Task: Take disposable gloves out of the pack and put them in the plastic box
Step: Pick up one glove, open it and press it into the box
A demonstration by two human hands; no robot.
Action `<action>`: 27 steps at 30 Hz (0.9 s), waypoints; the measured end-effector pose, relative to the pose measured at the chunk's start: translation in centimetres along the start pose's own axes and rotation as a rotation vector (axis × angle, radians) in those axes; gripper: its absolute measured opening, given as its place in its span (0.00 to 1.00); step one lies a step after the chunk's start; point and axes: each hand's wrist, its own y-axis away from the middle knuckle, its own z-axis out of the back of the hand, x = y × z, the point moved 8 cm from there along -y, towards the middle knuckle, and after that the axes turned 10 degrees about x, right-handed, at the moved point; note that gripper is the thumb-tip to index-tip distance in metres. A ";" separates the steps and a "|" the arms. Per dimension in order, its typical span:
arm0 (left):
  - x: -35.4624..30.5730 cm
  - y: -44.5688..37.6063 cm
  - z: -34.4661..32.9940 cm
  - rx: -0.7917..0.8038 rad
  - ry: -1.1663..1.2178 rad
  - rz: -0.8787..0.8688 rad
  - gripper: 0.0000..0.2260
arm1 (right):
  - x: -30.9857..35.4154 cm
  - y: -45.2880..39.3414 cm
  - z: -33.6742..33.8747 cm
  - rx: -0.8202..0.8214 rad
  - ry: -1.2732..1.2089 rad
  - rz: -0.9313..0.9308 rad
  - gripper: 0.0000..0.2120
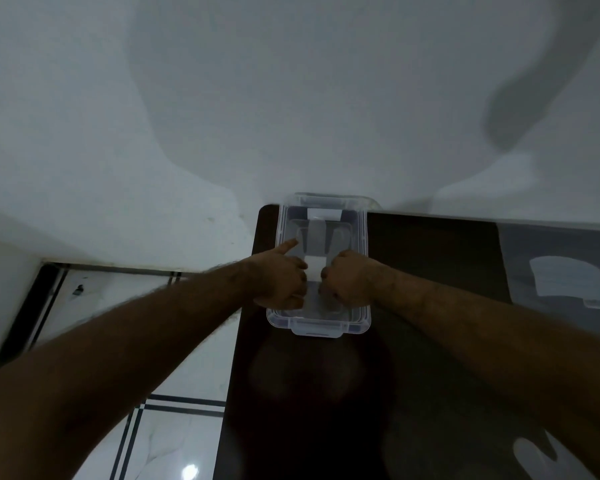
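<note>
A clear plastic box (361, 237) stands open at the far left corner of the dark table (430, 265). Both my hands are down inside it, close together. My left hand (279, 280) and my right hand (349, 280) each grip one side of a folded, translucent whitish disposable glove (315, 263), which lies lengthwise over the box's floor. My left index finger sticks out toward the box's left wall. The glove pack (565, 275), a clear plastic bag with a white label, lies flat at the table's far right.
A white wall rises right behind the table and the box. To the left, the table's edge drops to a glossy tiled floor (174, 441) with dark stripes. A pale glove-like shape (534, 455) lies on the table at the lower right.
</note>
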 end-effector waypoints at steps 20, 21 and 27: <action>0.1 1.2 0.2 0.056 -0.110 0.072 0.31 | 0.5 1.1 -0.6 0.129 -0.028 -0.045 0.15; 0.1 1.3 0.3 0.050 -0.112 0.076 0.30 | 0.6 1.3 -0.7 0.139 -0.042 -0.049 0.15; -0.7 3.6 2.1 -0.118 -0.073 0.143 0.23 | 0.2 5.0 0.6 -0.085 -0.082 -0.097 0.15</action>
